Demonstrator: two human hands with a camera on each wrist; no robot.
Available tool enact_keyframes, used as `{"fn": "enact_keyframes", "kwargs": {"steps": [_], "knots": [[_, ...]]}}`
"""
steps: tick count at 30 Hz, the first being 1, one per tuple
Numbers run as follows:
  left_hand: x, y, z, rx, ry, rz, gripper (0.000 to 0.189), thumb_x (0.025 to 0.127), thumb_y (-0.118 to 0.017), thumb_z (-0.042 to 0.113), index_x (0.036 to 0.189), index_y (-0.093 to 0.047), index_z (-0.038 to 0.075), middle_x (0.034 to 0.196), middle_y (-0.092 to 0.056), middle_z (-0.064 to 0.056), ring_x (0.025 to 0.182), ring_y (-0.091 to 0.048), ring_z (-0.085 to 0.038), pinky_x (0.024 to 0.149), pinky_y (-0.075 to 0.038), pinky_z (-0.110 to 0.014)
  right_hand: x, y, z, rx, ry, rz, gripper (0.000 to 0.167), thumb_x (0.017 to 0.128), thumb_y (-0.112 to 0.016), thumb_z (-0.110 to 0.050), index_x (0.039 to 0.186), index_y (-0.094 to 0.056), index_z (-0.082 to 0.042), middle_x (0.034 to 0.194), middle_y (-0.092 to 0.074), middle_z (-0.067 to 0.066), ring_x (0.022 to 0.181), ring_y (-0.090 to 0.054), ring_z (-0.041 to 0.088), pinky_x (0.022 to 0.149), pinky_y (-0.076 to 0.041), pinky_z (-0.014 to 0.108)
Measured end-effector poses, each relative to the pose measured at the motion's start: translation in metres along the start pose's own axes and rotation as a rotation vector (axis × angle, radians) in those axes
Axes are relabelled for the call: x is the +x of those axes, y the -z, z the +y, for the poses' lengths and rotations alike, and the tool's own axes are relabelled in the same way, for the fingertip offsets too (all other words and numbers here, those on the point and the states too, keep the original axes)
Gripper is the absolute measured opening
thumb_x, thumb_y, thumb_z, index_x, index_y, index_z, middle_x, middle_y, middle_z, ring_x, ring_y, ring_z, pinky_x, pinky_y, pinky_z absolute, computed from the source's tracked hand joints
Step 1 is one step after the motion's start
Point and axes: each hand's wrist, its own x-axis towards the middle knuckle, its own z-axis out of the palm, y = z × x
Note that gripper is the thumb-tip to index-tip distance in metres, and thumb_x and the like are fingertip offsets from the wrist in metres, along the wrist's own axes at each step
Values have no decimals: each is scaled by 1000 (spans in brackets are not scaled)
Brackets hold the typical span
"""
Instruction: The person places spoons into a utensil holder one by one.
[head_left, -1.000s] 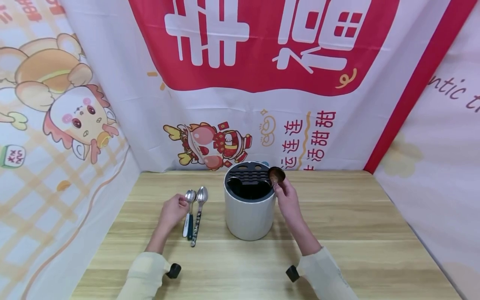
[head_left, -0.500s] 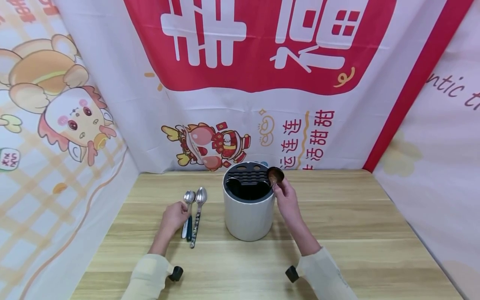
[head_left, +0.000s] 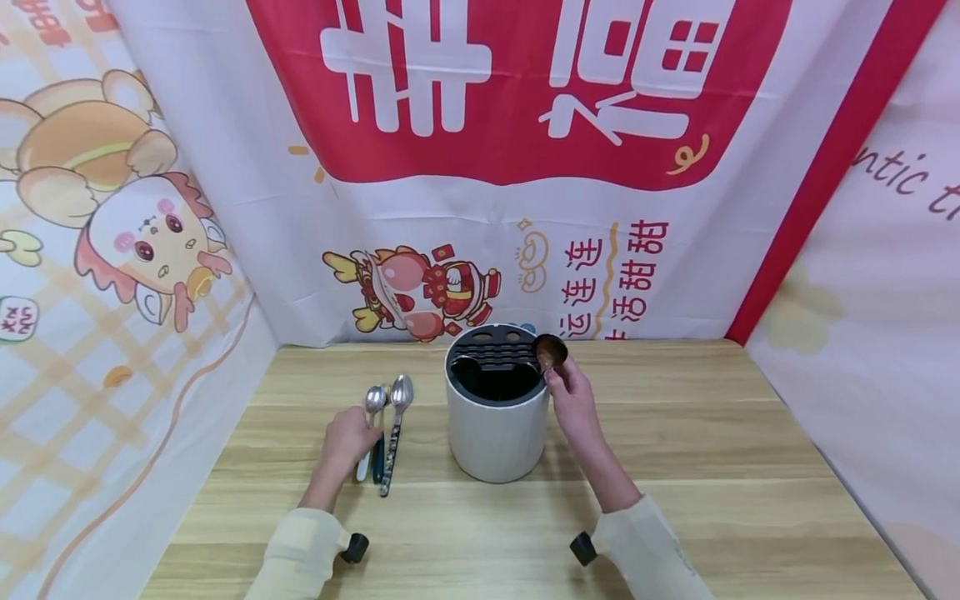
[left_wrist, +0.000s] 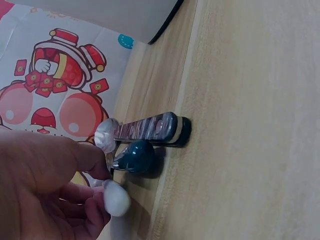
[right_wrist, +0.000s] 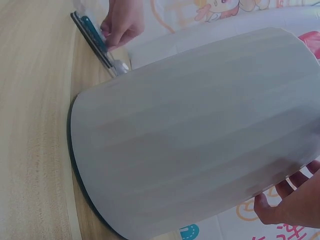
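Note:
My left hand (head_left: 349,438) pinches a metal spoon with a white handle (left_wrist: 117,199), which is tilted and slightly apart from its neighbours. Beside it on the table lie a spoon with a dark teal handle (left_wrist: 136,157) and a longer spoon with a patterned handle (head_left: 391,450). A white round utensil holder (head_left: 497,442) with a dark slotted top stands upright to their right. My right hand (head_left: 576,406) holds the holder at its right rim, fingers bent against the outer wall. By the thumb, a dark brown round-bowled utensil (head_left: 551,350) sticks up; its lower part is hidden.
Wood-grain tabletop (head_left: 712,467) surrounds the holder and spoons. A printed cloth backdrop (head_left: 420,200) hangs behind the table, with more printed cloth along the left and right sides.
My left hand has shifted slightly toward me, and the white-handled spoon has swung left, away from the teal-handled one. The right hand and the holder stay put.

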Motion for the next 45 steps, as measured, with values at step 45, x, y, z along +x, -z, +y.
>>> {"fn": "enact_keyframes", "kwargs": {"steps": [45], "knots": [[-39,41,71,-272,-217,217,11,96,-62,12,87,-62,5,83,-67,-11,67,-58,-17,52,-50,-21,-2,0,-3,4,0,-17,46,102,-42,-7,148,-46,-9,150,-49,17,139,-44,30,119,-35,51]]}}
